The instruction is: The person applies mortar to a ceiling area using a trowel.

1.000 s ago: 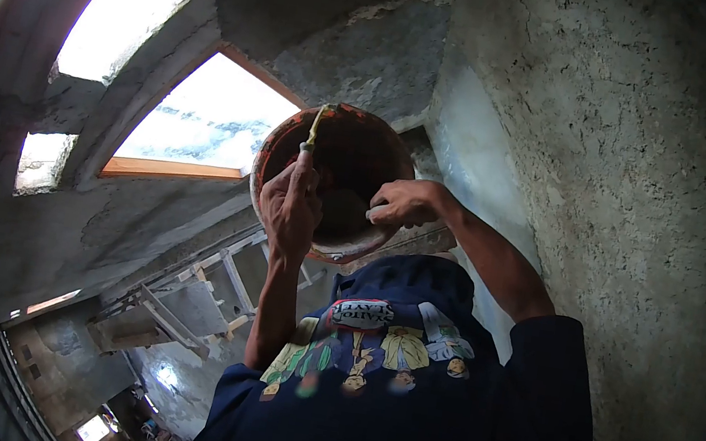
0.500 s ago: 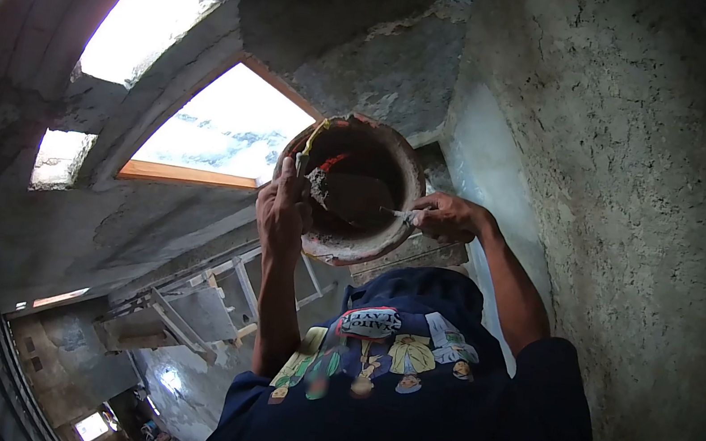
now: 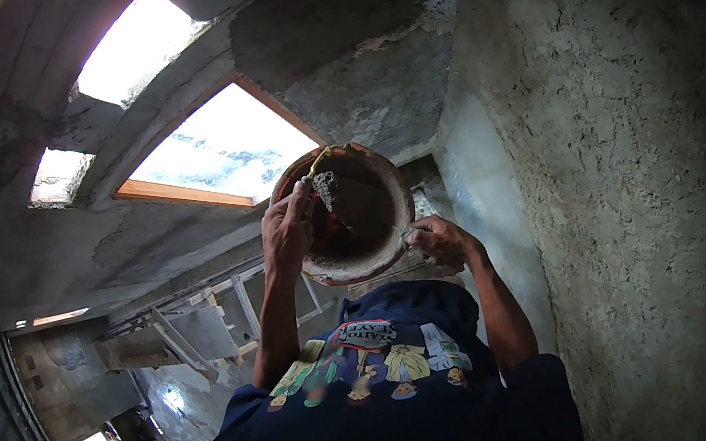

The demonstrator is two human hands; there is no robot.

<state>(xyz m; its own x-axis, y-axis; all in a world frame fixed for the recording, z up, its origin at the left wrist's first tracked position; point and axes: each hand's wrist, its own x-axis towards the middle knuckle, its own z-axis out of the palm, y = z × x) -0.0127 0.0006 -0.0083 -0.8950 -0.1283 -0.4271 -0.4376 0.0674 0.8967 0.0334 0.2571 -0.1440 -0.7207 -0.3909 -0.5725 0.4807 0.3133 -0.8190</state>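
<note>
A round, mortar-stained bucket point(image 3: 388, 260) is in front of my chest. My left hand point(image 3: 286, 234) is closed at its left rim, where a yellow strip point(image 3: 319, 162) runs upward; what lies within the fingers is unclear. A lump of grey mortar point(image 3: 326, 188) shows just inside the rim beside that hand. At the right rim, my right hand point(image 3: 440, 240) is closed round the grey-smeared handle of a small tool, seemingly a trowel point(image 3: 407, 234). Its blade is hard to make out in the dark bucket.
A wood-framed window opening point(image 3: 219, 148) is at the upper left, with smaller openings beside it. A rough plastered wall point(image 3: 611, 185) rises on the right. Wooden framing point(image 3: 247, 300) shows at the lower left, left of my left forearm.
The bucket and both hands sit lower in view. The mortar lump stands higher against the rim, nearer the yellow strip. My right hand has turned slightly and the tool's thin shank no longer shows clearly.
</note>
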